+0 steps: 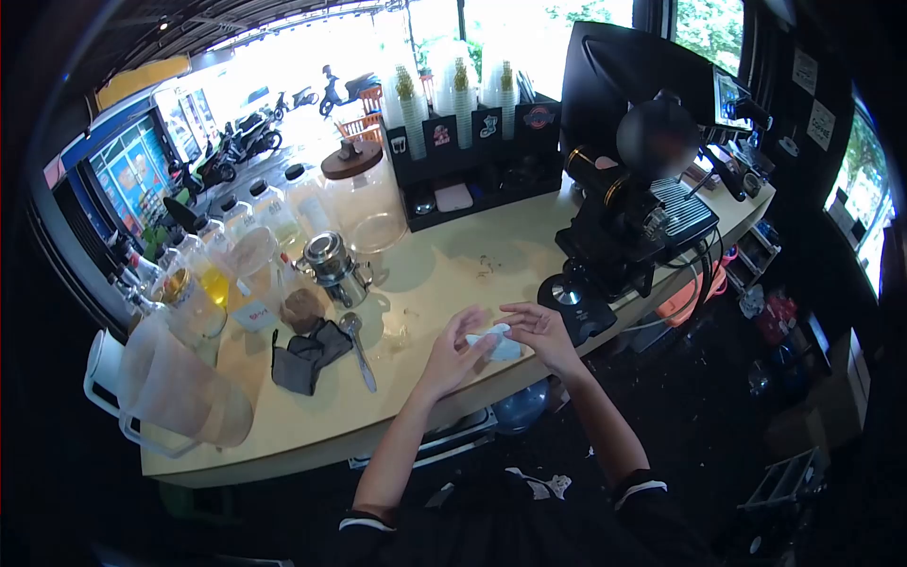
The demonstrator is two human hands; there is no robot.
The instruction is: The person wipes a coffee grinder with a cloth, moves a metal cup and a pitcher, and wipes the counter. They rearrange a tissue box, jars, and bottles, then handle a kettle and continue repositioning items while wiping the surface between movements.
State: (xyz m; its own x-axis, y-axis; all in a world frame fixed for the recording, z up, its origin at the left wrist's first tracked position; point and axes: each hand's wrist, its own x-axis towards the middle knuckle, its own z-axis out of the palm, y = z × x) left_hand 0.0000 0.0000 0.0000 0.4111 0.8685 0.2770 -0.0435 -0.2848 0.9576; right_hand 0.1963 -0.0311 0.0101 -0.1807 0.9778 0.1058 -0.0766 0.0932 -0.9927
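Note:
At the front edge of the counter, my left hand point(457, 353) pinches a small white sheet that looks like folded paper point(503, 346). My right hand point(537, 333) is on the sheet's other side, its thumb against it and its fingers partly stretched. A spoon point(359, 350) lies left of my hands, beside a dark grey cloth point(310, 359). Behind the cloth stands a metal drip coffee pot point(331, 266). To the right of my hands sits a black coffee grinder point(605, 213), with a round black base part point(569, 295) near my right fingers.
A large clear pitcher point(179, 383) stands at the counter's left end, near several bottles point(213, 274). A wooden-lidded glass jar point(367, 203) and a black organizer point(472, 194) with stacked plastic cups point(463, 104) are at the back. Cables point(704, 269) hang at the right.

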